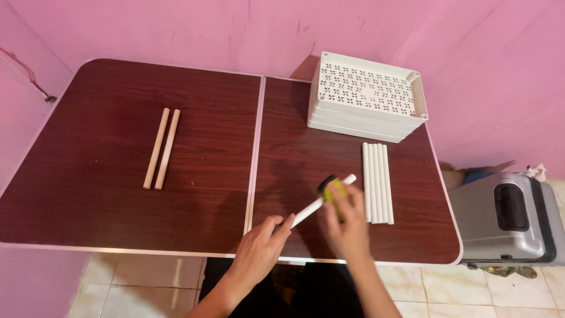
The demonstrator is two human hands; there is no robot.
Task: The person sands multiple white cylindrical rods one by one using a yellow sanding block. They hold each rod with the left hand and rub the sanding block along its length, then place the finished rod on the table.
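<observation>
Hands meet at the near edge of the table [118, 194], just right of its centre seam, and I take that seam as my landmark. My left hand [259, 250] pinches the near end of a white tube [312, 207], thumb and fingers pressed together around it, so the tube is held slanted with its far end pointing away and to the right of the seam. My right hand [348, 227] is curled over a yellow and black sponge [331, 188], pinching it against the upper part of the tube; I judge the left grip steadies the tube while the sponge bears on it. Whether the tube's far tip touches the tabletop I cannot tell. Further right of the seam, four or five more white tubes [377, 183] lie side by side, touching, parallel to the seam and within easy reach of the right hand. Beyond them, at the far right corner, stands a stack of white perforated trays [366, 97]. Well left of the seam, two wooden sticks [162, 148] lie together, kept apart from the white ones. A grey case [509, 218] stands on the floor past the table's right edge.
</observation>
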